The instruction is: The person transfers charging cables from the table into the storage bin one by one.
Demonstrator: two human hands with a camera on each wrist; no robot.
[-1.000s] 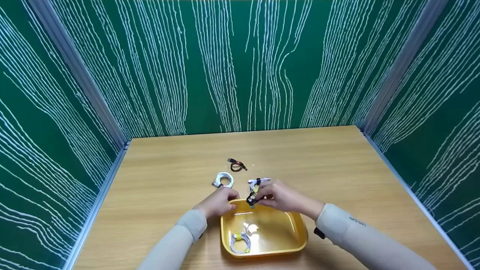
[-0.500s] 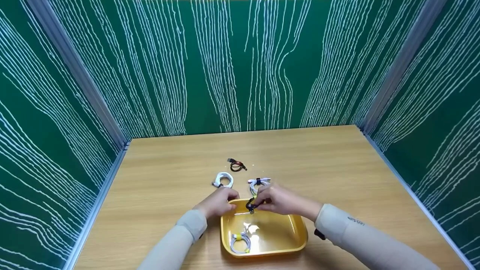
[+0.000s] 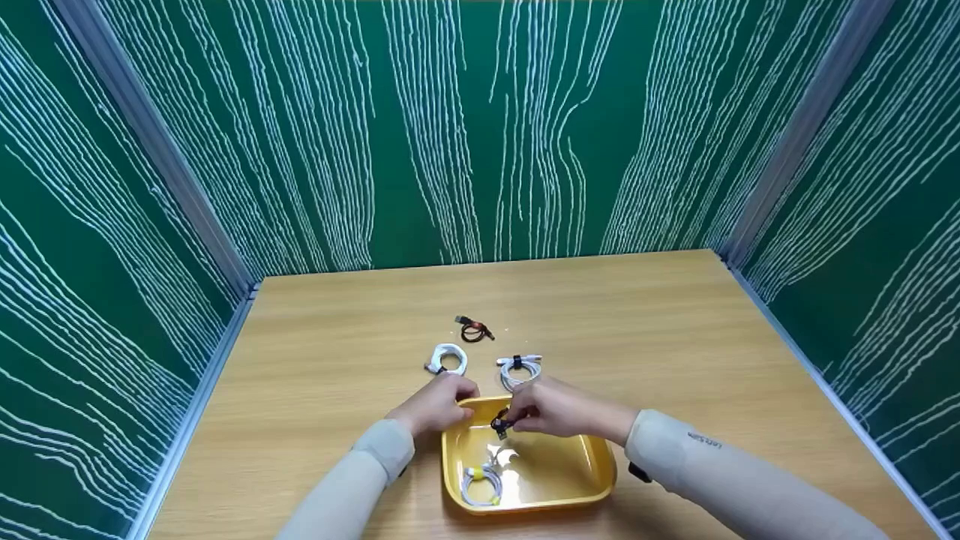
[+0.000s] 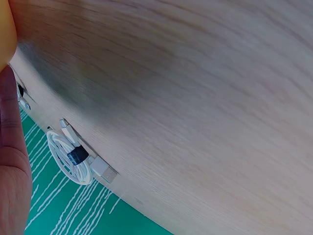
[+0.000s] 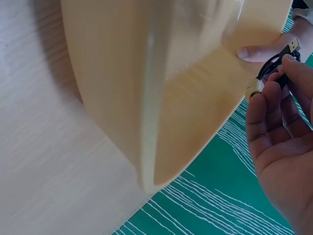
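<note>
My right hand point(image 3: 559, 409) pinches a coiled black USB cable point(image 3: 500, 424) between thumb and fingers. The cable hangs over the inside of a yellow plastic bin point(image 3: 551, 502), near its back wall. In the right wrist view, the metal USB plug point(image 5: 294, 45) sticks out past the thumb, and a pale yellow piece point(image 5: 253, 88) shows at the cable's other side. My left hand point(image 3: 433, 405) grips the bin's back left rim, thumb inside and fingers outside. A coiled light grey cable point(image 3: 492, 475) with a yellow tie lies in the bin's front left corner.
Behind the bin on the wooden table point(image 3: 337, 330) lie a coiled white cable point(image 3: 460, 366) by my left hand, another white cable with a black strap point(image 3: 517, 363) by my right, and a small black-and-red cable point(image 3: 472, 327) farther back. Green walls point(image 3: 480, 187) enclose the table.
My right hand has moved slightly toward me and down, taking the black USB cable from above the back rim to inside the bin. My left hand keeps its grip on the rim.
</note>
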